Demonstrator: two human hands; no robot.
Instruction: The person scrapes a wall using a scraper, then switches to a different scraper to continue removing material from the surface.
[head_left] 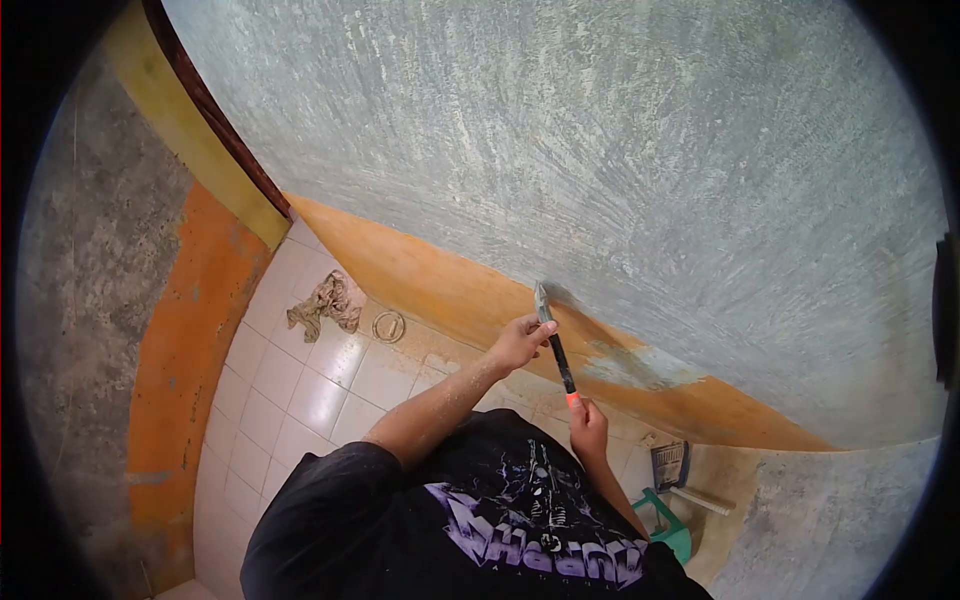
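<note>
A scraper (562,362) with a grey metal head, a black handle and an orange end is held between my two hands, in front of the lower wall. My left hand (517,343) is closed at the upper part of it, just below the metal head, with the thumb along it. Lower down, my right hand (588,428) grips the orange end of the handle. The metal tip overlaps the edge where the rough grey wall (620,160) meets the orange painted band (430,265). Pale dust specks my left forearm.
On the tiled floor (285,390) lie a crumpled cloth (328,305) and a ring-shaped roll (388,326). A green plastic stool (672,530) stands at the lower right, close to a dark container (670,465). An orange-and-grey wall (190,350) runs along the left.
</note>
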